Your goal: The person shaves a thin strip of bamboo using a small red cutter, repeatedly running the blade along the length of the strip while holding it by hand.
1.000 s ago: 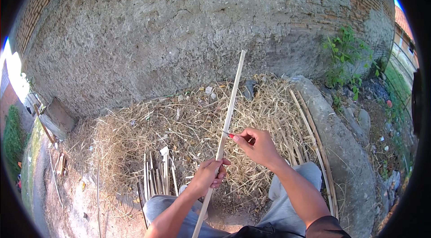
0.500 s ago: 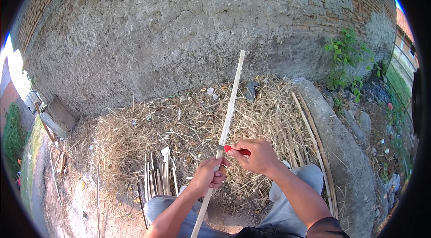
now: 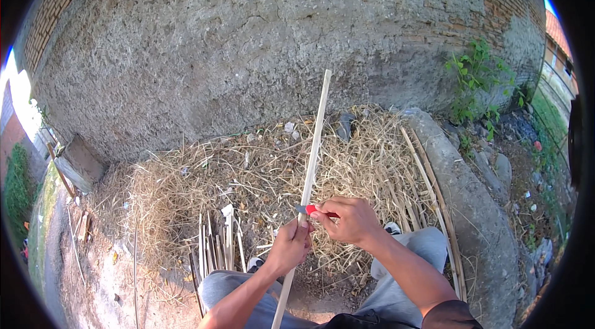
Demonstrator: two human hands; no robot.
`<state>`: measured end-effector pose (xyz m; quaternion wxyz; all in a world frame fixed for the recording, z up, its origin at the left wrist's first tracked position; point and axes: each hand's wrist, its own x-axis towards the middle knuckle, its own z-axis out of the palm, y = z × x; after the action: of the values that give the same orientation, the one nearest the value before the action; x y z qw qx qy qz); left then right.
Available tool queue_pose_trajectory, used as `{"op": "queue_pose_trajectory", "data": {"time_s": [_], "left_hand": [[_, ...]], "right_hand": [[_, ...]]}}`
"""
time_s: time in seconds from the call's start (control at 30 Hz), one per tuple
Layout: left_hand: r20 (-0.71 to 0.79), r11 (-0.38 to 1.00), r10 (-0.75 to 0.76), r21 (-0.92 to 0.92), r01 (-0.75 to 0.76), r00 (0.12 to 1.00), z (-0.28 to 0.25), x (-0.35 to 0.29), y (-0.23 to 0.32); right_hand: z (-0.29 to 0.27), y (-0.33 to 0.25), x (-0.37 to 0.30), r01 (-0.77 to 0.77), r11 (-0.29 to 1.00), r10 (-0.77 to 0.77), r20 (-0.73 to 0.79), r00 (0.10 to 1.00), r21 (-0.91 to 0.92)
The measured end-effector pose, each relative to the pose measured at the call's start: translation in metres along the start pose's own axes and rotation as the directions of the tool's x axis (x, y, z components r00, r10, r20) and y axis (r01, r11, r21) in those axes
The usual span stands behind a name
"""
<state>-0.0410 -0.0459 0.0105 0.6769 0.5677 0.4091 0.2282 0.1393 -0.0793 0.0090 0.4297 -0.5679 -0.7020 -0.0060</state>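
Observation:
A long pale strip of wood or split bamboo (image 3: 316,143) rises between my knees, its far end leaning slightly right against the view of the wall. My left hand (image 3: 289,246) is wrapped round the strip below its middle. Just above that grip, my right hand (image 3: 347,220) is closed on a red-handled knife (image 3: 311,208). The short grey blade (image 3: 301,209) lies across the strip, pointing left. Most of the red handle is hidden by my right fingers.
Dry shavings (image 3: 180,199) cover the ground ahead, below a rough wall (image 3: 279,37). Several upright strips (image 3: 217,245) stand by my left knee. Long sticks (image 3: 434,192) lie along a stone edge (image 3: 474,217) at right. A green plant (image 3: 474,78) grows by the wall.
The knife and my right hand have moved slightly down and left along the strip. The strip's top has tipped a little left, and my left hand has shifted slightly.

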Motion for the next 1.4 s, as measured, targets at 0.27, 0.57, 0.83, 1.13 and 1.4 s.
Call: {"op": "queue_pose_trajectory", "data": {"time_s": [0.27,0.57,0.83,1.13,1.4], "left_hand": [[-0.049,0.951,0.160,0.275,-0.141,0.986,-0.002,0.003,-0.008],[-0.130,0.886,0.247,0.432,-0.170,0.960,-0.003,0.003,-0.008],[-0.150,0.822,0.299,0.543,-0.174,0.942,-0.005,0.007,-0.010],[-0.070,0.774,0.235,0.617,-0.143,0.969,0.008,-0.005,-0.020],[-0.039,0.794,0.184,0.595,-0.125,0.982,0.003,-0.012,-0.012]], "right_hand": [[0.009,0.004,-0.003,0.029,1.000,-0.028,-0.044,0.999,0.004],[0.016,0.006,0.002,0.028,1.000,-0.027,-0.098,0.995,0.006],[0.023,0.013,0.005,0.045,0.999,-0.045,-0.115,0.992,0.002],[0.006,0.058,0.025,-0.133,0.990,0.130,-0.063,0.989,-0.054],[0.012,0.058,0.022,-0.064,0.998,0.057,-0.210,0.976,-0.028]]}}
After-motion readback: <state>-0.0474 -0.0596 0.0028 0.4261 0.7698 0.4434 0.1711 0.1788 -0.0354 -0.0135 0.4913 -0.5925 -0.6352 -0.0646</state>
